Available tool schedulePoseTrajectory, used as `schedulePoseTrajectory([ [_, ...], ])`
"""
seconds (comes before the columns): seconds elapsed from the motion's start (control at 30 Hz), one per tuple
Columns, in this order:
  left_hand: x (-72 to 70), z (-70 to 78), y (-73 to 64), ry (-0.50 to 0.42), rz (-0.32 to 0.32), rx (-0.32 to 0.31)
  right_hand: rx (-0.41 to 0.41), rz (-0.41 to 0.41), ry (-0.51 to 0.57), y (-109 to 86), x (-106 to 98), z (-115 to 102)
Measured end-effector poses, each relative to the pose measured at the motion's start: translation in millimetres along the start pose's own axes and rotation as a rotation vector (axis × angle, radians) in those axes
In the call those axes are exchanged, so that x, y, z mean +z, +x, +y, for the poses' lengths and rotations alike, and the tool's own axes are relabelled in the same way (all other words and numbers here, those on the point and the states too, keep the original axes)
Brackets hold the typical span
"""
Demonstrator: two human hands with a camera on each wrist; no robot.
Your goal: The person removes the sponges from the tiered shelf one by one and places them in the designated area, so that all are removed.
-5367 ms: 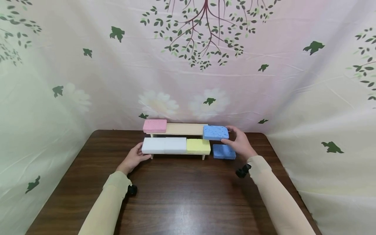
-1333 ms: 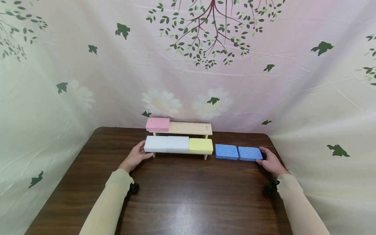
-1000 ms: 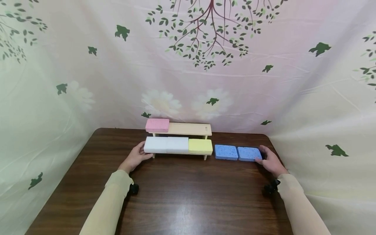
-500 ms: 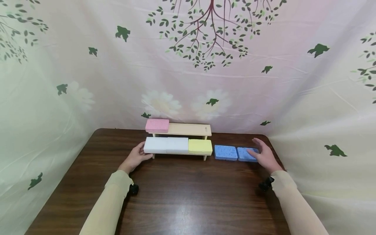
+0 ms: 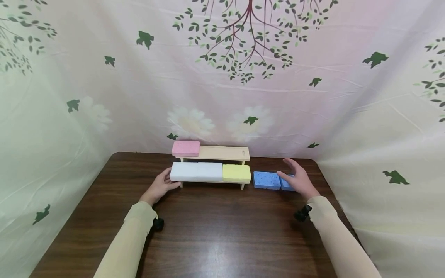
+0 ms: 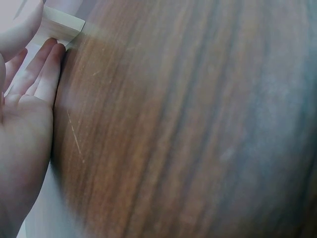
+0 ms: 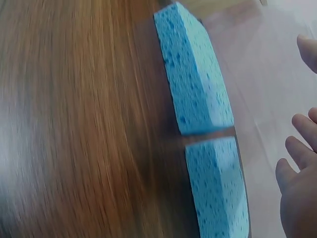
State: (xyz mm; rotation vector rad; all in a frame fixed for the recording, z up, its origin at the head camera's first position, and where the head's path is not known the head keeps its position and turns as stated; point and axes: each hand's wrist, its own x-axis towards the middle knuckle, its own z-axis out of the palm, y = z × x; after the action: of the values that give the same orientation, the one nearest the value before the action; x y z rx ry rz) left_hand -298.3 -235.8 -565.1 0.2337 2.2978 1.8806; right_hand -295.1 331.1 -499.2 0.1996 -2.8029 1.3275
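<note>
My left hand [image 5: 160,187] holds the left end of the low wooden rack [image 5: 242,187], thumb in front and fingers round the end. Its fingertips meet a pale wooden piece [image 6: 64,24] in the left wrist view. On this front tier lie two white sponges [image 5: 196,172] side by side, then a yellow sponge [image 5: 236,173]. My right hand [image 5: 299,181], empty with fingers spread, hovers over the right blue sponge [image 7: 218,186], partly covering it in the head view. Another blue sponge [image 5: 266,180] lies flat on the table to its left, a narrow gap between them.
Behind, a higher wooden tier [image 5: 222,152] bears a pink sponge [image 5: 185,148] at its left end, with bare wood to the right. The dark wooden table [image 5: 215,231] ends at a printed cloth backdrop [image 5: 215,96] close behind the rack.
Earlier my right hand carried a blue sponge off the back tier and set it on the table. It has since let go and moved left above the sponges. My left hand stays put.
</note>
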Motion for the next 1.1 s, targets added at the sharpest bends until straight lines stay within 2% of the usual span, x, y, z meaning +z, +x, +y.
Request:
schedulePoseTrajectory([
  [0.33,-0.1,-1.5,-0.3,-0.006,-0.005,0.008,-0.044,-0.017,0.032,8.3,22.6,-18.0],
  [0.67,0.9,-1.8,-0.5,-0.001,0.000,0.006,-0.077,-0.064,0.052,21.1,38.9,-49.5],
  [1.1,0.8,0.4,-0.2,-0.002,-0.002,0.020,-0.121,-0.083,0.094,33.7,57.5,-83.8],
])
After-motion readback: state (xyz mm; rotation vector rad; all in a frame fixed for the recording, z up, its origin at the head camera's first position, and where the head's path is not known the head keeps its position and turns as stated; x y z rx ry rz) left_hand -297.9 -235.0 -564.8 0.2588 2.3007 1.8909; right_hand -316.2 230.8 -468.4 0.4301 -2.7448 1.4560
